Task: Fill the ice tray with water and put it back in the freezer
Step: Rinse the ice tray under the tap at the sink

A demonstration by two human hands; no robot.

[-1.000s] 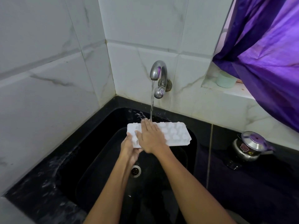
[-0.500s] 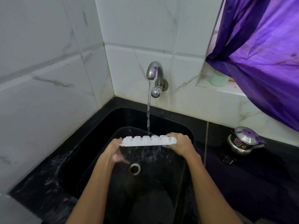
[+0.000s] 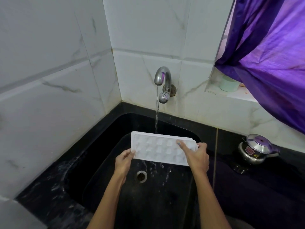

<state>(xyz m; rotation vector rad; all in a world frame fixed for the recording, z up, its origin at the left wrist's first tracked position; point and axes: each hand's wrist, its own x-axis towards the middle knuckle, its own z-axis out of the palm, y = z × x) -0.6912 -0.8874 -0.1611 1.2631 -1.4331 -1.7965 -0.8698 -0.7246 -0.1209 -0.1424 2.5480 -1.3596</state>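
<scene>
**Ice tray at the tap; filling in progress, freezer step outstanding**

The white ice tray (image 3: 160, 148) is held over the black sink (image 3: 105, 162), tilted toward the viewer, at 6 o'clock of the tap (image 3: 162, 80). The water stream (image 3: 156, 113) meets its far edge; drips fall from the near edge toward the drain (image 3: 141, 176). The left hand (image 3: 123, 160) pinches the tray's 9 o'clock corner. The right hand (image 3: 197, 156) clasps the 3 o'clock end, thumb across the cells. Judgement: cells are not level-filled; the carry to the freezer remains.
</scene>
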